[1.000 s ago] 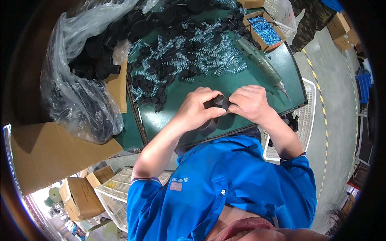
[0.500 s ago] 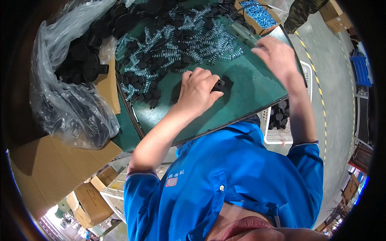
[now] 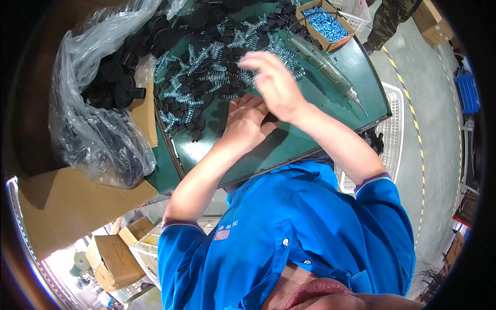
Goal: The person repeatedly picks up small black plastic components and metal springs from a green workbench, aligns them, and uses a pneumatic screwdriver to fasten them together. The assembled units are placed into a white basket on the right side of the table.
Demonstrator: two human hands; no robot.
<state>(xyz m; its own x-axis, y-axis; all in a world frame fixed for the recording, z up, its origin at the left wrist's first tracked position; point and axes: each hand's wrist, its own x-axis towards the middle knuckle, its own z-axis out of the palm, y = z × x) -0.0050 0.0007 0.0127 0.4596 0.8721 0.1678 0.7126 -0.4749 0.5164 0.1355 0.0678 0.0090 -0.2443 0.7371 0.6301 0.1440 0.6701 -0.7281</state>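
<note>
Our left hand [image 3: 247, 124] pins a small black plastic part [image 3: 268, 120], fingers flat together; right hand [image 3: 271, 82], fingers loosely curled, hovers over silvery coil springs [image 3: 206, 77] and may scatter them.

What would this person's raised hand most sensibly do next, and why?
Probably dip down and pick one spring from the pile of silvery springs. The right hand is lifted just over that pile, blurred, and seems empty, while the left hand rests on the green table, pressing on a small black part that it mostly hides.
</note>
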